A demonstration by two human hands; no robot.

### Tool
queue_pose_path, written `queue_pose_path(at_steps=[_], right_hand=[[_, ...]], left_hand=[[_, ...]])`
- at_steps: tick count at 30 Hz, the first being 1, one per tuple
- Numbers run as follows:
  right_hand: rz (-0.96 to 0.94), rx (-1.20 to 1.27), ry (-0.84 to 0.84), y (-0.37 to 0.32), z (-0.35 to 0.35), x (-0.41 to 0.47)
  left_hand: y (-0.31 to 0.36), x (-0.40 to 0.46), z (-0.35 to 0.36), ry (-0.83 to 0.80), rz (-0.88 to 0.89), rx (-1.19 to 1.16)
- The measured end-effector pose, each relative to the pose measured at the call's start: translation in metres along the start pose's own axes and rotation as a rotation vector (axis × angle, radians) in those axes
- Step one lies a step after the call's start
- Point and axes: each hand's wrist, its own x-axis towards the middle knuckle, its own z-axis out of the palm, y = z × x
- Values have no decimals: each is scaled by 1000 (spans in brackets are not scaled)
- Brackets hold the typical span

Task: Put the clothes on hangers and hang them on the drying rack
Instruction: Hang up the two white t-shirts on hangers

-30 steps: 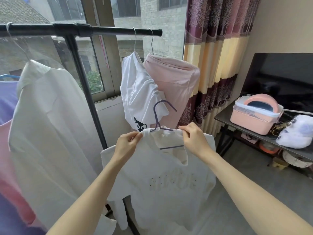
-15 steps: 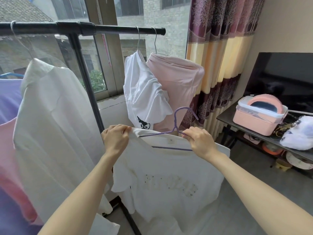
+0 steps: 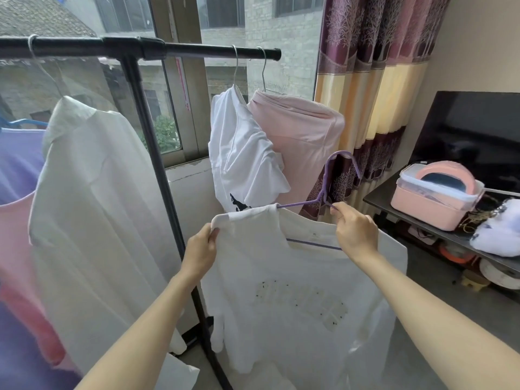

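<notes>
Window-side drying rack [image 3: 146, 49] behind; both hands' fingers [image 3: 342, 213] grasping white T-shirt [image 3: 304, 291] on purple hanger [image 3: 332, 175].

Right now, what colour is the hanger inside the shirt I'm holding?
Purple; the hanger shows best in the head view, its hook beside the right hand.

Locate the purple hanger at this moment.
Head view, centre-right: the purple hanger sits inside the white T-shirt, pinched by the right hand, below the rack bar.
</notes>
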Motion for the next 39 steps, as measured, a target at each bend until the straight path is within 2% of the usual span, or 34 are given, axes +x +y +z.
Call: queue_pose_path(at_steps=[2, 4, 7, 8, 11, 12, 14, 16, 18, 21, 24, 27, 30, 33, 36, 39], right_hand=[[-63, -39, 30, 15, -6, 3], [-131, -96, 23, 33, -12, 4], [-169, -90, 1, 46, -16, 4], [-144, -54, -10, 43, -15, 3], [-93, 101, -69, 18, -10, 2], [-100, 128, -92, 10, -8, 2], [-135, 150, -153, -5, -2, 1], [-162, 162, -181, -17, 1, 1], [-138, 200, -199, -26, 2, 2], [-78, 287, -151, -36, -3, 2], [-152, 247, 8, -31, -3, -6], [30, 144, 82, -7, -7, -12], [143, 12, -54, 8, -7, -15], [79, -106, -170, 2, 4, -20], [42, -68, -151, -7, 10, -24], [34, -49, -209, -14, 19, -27]], left_hand=[[-2, 1, -9, 40, 100, 54], [-2, 3, -18, 51, 107, 32], [-2, 15, -20, 54, -123, -215], [-1, 18, -18, 65, -212, -234], [-1, 19, -14, 95, -345, 121], [3, 16, -12, 134, -285, 190], [15, 10, -7, 150, 3, 161], [30, 2, 1, -39, 271, 206], [35, -4, 11, -175, 391, 333], [41, -8, 17, -61, 343, 207], [42, -5, 16, -1, 297, 95], [41, -1, 9, 22, 236, 55], [40, -2, 2, 57, 194, 80], [40, -6, -2, 66, 173, 136], [32, -6, -14, -31, 124, 215], [33, -7, -25, -291, 91, 144]])
